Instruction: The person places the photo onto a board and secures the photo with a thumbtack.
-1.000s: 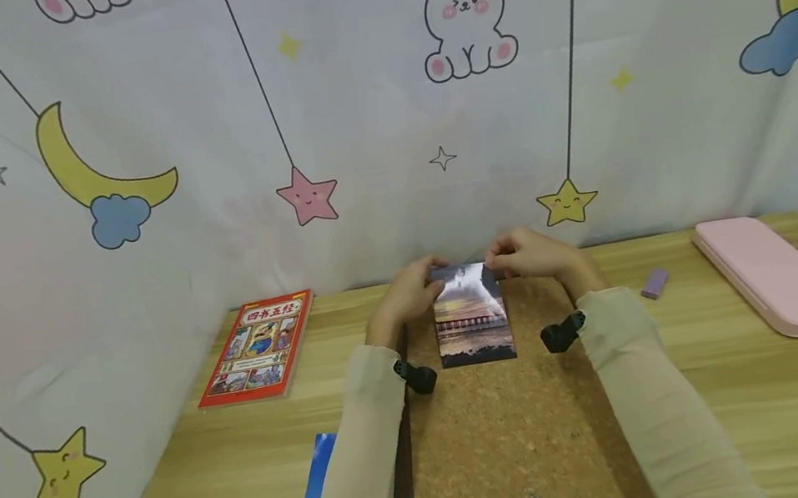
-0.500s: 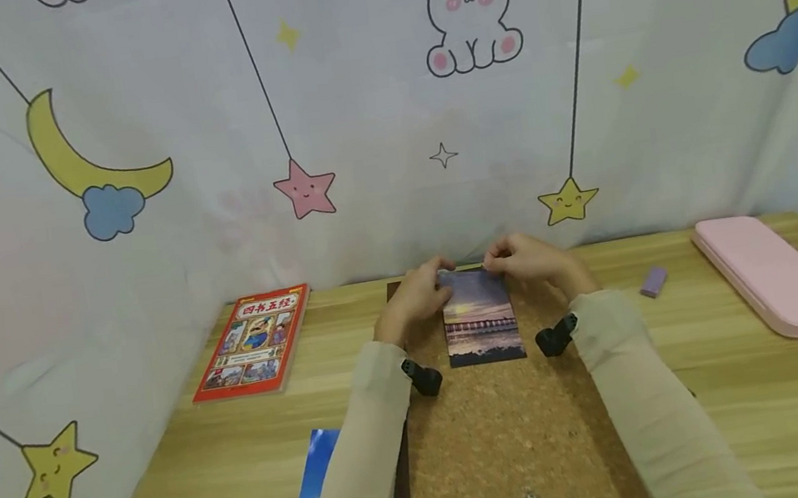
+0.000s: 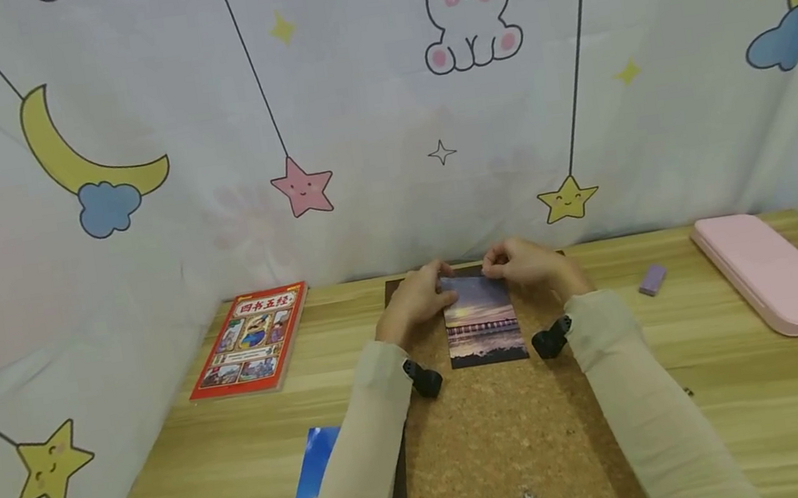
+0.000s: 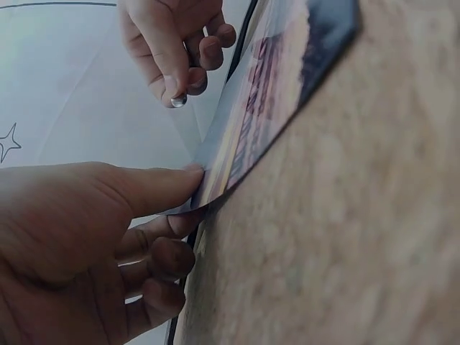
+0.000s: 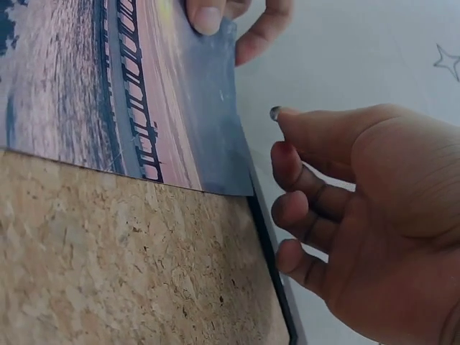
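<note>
A postcard-sized photo [image 3: 484, 330] of a pier at sunset lies at the far end of a cork board [image 3: 507, 437]. My left hand [image 3: 417, 301] pinches its far left corner between thumb and fingers; the left wrist view shows that corner bent up off the cork. Close to the far right corner is my right hand [image 3: 525, 264], apart from the paper in the right wrist view. Thumb and index finger there pinch a small shiny silver thumbtack [image 4: 178, 101], also visible as a tiny metal head [image 5: 274, 113] in the right wrist view.
A red picture book [image 3: 251, 342] lies at the left of the wooden table, with a blue sky picture [image 3: 309, 488] partly under the left sleeve. To the right are a purple eraser-like block [image 3: 653, 280] and a pink case [image 3: 777, 275]. A patterned curtain [image 3: 367, 118] hangs behind.
The photo and my left hand have shifted slightly right on the board, and the glare on the photo has faded. My right hand has moved a little left and nearer.
</note>
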A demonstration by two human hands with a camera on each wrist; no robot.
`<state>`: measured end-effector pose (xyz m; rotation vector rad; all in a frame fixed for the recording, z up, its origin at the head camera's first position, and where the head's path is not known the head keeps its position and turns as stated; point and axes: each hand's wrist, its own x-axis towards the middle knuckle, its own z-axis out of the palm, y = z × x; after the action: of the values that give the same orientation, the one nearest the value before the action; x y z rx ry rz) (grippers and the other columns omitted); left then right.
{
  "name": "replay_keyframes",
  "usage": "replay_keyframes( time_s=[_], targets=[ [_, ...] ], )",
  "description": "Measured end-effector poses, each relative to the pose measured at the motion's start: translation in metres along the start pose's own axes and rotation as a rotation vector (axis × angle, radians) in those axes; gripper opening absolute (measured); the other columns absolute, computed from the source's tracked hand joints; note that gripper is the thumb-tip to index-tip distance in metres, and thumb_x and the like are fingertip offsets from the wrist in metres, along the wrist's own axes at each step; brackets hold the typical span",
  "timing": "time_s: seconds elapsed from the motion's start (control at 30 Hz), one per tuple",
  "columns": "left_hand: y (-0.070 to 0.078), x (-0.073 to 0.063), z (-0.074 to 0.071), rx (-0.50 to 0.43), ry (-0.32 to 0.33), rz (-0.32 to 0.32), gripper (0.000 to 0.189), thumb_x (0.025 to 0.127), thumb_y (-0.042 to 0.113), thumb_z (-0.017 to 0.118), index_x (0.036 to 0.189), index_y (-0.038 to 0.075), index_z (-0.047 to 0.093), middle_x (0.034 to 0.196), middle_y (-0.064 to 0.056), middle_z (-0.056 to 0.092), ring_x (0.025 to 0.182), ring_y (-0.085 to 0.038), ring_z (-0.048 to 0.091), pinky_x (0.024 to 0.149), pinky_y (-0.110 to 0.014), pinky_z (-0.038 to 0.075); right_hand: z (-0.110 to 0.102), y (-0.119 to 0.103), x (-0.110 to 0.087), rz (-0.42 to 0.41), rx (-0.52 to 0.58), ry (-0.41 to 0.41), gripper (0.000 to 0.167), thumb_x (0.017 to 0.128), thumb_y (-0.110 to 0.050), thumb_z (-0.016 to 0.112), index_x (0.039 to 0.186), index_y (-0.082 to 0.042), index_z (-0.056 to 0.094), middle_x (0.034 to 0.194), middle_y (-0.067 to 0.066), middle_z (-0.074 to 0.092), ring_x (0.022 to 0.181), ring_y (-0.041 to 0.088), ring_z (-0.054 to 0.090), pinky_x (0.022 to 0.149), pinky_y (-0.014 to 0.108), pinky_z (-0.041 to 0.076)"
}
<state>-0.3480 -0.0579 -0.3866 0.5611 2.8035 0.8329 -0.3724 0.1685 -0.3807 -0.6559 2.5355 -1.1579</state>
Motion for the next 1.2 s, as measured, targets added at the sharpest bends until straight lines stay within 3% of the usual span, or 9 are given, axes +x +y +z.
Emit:
replay_keyframes(
  time_s=[0.23, 0.53, 0.77, 1.07, 1.2],
  targets=[
    [-0.002, -0.001, 0.001, 0.029, -0.003, -0.009, 0.036, 0.099, 0.026, 0.065, 0.134, 0.016, 0.058, 0.104, -0.003, 0.060, 0.089, -0.021, 0.057, 0.078, -0.039, 0.047, 0.005, -0.001, 0.000, -0.005, -0.021, -0.014, 0.020, 0.105, -0.009, 0.051, 0.103, 0.007, 0.063, 0.100, 0.017, 0.063, 0.093, 0.028, 0.057, 0.083, 0.037, 0.044],
    [-0.002, -0.002, 0.003, 0.040, -0.021, -0.008, 0.034, 0.098, 0.027, 0.067, 0.130, 0.018, 0.061, 0.101, -0.002, 0.060, 0.086, -0.019, 0.058, 0.076, -0.039, 0.047, 0.015, -0.001, 0.005, -0.051, -0.101, -0.039, 0.017, 0.103, -0.006, 0.053, 0.095, 0.004, 0.064, 0.088, 0.010, 0.061, 0.076, 0.017, 0.050, 0.073, 0.032, 0.041],
    [-0.002, -0.001, 0.006, 0.045, -0.028, -0.039, 0.034, 0.098, 0.028, 0.067, 0.129, 0.018, 0.062, 0.099, -0.002, 0.059, 0.083, -0.019, 0.056, 0.073, -0.037, 0.045, 0.019, -0.002, 0.008, -0.032, -0.174, -0.089, 0.018, 0.103, -0.010, 0.056, 0.100, 0.003, 0.068, 0.087, 0.008, 0.064, 0.074, 0.016, 0.051, 0.072, 0.031, 0.042],
    [0.001, 0.001, 0.006, 0.040, -0.047, -0.068, 0.034, 0.098, 0.029, 0.067, 0.130, 0.018, 0.061, 0.101, -0.002, 0.060, 0.086, -0.020, 0.058, 0.075, -0.038, 0.047, 0.021, -0.003, 0.008, 0.034, -0.166, -0.078, 0.023, 0.103, -0.014, 0.054, 0.103, 0.004, 0.070, 0.090, 0.011, 0.066, 0.074, 0.017, 0.054, 0.070, 0.031, 0.044],
    [0.001, 0.002, 0.004, 0.039, -0.033, -0.063, 0.034, 0.098, 0.029, 0.068, 0.129, 0.018, 0.062, 0.102, -0.003, 0.060, 0.087, -0.020, 0.058, 0.076, -0.040, 0.047, 0.022, -0.006, 0.009, 0.079, -0.162, -0.028, 0.025, 0.102, -0.015, 0.055, 0.102, 0.003, 0.071, 0.092, 0.012, 0.067, 0.074, 0.019, 0.056, 0.069, 0.032, 0.045]
  ],
)
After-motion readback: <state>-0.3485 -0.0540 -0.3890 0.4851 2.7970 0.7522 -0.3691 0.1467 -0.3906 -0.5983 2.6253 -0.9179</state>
